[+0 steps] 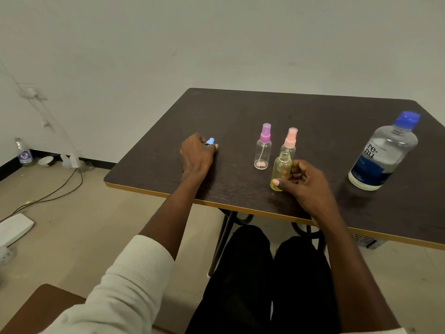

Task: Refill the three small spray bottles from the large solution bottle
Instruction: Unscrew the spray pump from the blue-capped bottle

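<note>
My right hand [302, 182] grips a small yellowish bottle [280, 171] with an uncapped neck, held upright near the table's front edge. Down on the table to the left, my left hand [196, 154] is closed around a blue spray cap [210, 141], whose tip pokes out past the fingers. Behind the yellow bottle stand two clear spray bottles, one with a purple cap [263, 148] and one with a pink cap [290, 142]. The large solution bottle [382, 153] with a closed blue lid stands at the right, apart from both hands.
The dark table [313, 116] has a yellow-trimmed front edge over my knees. On the floor at the left lie a cable [55, 191], a white block [14, 227], a plastic bottle [24, 153] and a bowl [45, 161] by the wall.
</note>
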Demonstrator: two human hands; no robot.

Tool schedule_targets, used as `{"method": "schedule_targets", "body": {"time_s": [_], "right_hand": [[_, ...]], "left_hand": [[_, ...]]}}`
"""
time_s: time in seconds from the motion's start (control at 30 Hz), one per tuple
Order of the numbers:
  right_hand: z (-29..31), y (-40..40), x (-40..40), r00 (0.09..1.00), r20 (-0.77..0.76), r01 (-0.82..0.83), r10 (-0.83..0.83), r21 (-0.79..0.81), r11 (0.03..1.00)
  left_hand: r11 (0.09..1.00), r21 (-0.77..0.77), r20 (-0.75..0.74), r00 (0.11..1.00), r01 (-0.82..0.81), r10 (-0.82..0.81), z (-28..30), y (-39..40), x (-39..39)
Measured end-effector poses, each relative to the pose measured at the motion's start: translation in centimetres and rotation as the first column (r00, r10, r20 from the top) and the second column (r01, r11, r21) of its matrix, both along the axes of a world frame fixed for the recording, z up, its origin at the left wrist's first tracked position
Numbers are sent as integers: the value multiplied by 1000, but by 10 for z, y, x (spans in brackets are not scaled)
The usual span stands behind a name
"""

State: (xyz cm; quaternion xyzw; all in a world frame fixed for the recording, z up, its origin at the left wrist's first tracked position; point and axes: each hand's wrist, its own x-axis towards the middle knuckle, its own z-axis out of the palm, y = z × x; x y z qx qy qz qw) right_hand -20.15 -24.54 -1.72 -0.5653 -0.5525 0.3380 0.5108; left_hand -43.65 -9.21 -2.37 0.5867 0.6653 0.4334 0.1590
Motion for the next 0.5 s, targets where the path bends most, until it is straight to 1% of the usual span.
{"method": "schedule_targets", "body": {"time_s": [0.5], "right_hand": [[-4, 3, 2, 1000, 11, -9, 9, -11, 1000]], "left_hand": [[1000, -4, -52, 999, 13, -13, 1, -2, 0]]}}
